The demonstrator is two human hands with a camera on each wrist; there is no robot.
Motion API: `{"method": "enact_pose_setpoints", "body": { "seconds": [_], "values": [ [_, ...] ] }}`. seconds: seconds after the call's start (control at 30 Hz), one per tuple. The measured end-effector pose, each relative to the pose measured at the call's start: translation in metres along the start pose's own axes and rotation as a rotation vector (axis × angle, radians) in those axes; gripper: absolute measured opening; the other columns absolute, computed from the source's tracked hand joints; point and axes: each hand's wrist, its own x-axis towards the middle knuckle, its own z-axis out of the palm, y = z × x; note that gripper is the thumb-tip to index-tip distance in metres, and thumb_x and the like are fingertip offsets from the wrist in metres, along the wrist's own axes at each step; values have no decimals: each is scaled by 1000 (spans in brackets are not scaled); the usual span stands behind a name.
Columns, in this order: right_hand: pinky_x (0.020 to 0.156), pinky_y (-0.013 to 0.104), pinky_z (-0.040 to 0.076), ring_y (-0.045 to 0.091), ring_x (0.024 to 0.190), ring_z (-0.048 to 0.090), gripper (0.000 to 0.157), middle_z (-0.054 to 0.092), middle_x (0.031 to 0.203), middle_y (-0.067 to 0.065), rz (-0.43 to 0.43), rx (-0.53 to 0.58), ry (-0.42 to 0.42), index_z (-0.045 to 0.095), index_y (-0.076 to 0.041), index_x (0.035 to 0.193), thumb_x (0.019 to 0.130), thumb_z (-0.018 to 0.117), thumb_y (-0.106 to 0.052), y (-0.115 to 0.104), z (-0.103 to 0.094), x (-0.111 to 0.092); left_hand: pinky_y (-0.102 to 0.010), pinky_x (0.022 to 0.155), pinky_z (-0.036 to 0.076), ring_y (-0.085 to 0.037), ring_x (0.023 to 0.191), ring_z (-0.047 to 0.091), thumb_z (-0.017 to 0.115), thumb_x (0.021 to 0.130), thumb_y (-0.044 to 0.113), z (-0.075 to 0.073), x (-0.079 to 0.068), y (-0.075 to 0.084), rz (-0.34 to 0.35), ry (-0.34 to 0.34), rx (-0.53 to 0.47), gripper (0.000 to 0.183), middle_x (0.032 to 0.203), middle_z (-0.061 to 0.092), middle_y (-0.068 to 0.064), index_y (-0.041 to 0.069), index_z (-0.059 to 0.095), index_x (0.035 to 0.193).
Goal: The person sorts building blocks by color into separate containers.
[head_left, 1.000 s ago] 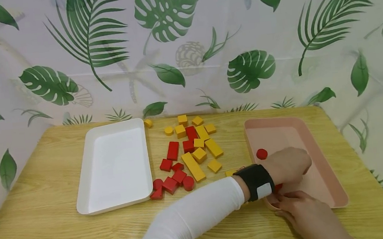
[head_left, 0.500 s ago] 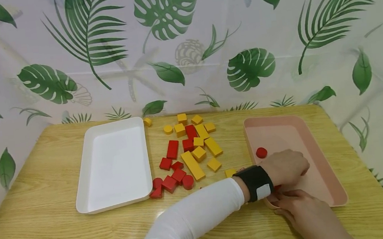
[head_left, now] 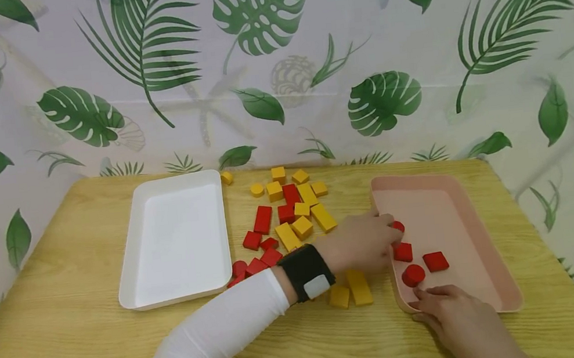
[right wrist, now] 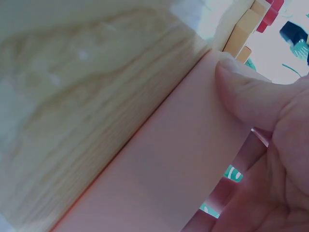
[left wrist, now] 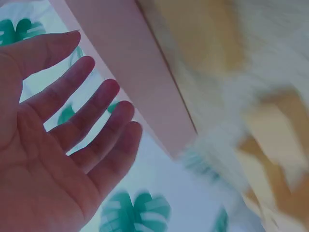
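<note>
In the head view my left hand (head_left: 359,242) is over the left wall of the pink tray (head_left: 472,223). The left wrist view has its fingers (left wrist: 104,106) spread and loosely straight, with nothing in the palm. Several red blocks lie inside that tray: a cylinder (head_left: 413,275), a cube (head_left: 402,252), another block (head_left: 436,261), and a round one (head_left: 399,226) partly behind the left fingers. My right hand (head_left: 459,318) grips the tray's near left corner, the thumb (right wrist: 246,94) against the outer wall and the other fingers inside the rim.
A white tray (head_left: 183,242) stands on the wooden table (head_left: 62,342) at the left. Between the trays lie mixed yellow blocks (head_left: 324,217) and red blocks (head_left: 262,219). Two yellow blocks (head_left: 359,287) sit near the pink tray, below my left forearm.
My left hand has drawn back leftward from inside the pink tray to its left wall, uncovering red blocks there. The right hand stays at the corner. The head view has shifted slightly.
</note>
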Motion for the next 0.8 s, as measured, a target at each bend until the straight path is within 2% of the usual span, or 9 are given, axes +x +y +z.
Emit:
{"method": "enact_pose_setpoints", "body": {
  "seconds": [0.2,0.4,0.5,0.6,0.8],
  "values": [
    [74,46,48,21,94,56,35,65,100,-2,-2,-21,19,70,-19,106,74,70,-32,0,-2,0,-21,72,39,-12,93,40,56,87,35,0,-52,-29,-28,30,-29,29,107,50,6,25,59,114],
    [76,46,48,22,96,56,32,65,105,-2,-9,-11,11,70,-21,105,75,69,-32,1,-4,-1,-18,68,38,-11,93,40,58,86,34,16,-94,-35,27,-7,-100,29,108,49,5,25,59,113],
    [77,46,47,22,97,56,29,65,107,-3,-12,-1,-2,71,-23,103,75,70,-32,1,-4,0,-17,64,38,-10,94,39,60,85,32,23,-109,-34,56,-33,-136,27,107,48,6,25,60,111],
    [78,45,47,22,97,56,27,65,107,-3,-25,8,-4,71,-24,101,74,70,-32,1,-5,1,-16,63,37,-10,93,39,63,83,28,25,-119,-34,56,-48,-147,27,105,48,6,25,61,110],
    [78,44,47,21,95,56,29,65,107,-3,-30,3,-4,71,-22,101,74,70,-32,0,-7,2,-16,65,36,-10,86,41,66,82,20,24,-126,-35,47,-74,-128,20,95,47,6,22,63,101]
  ]
}}
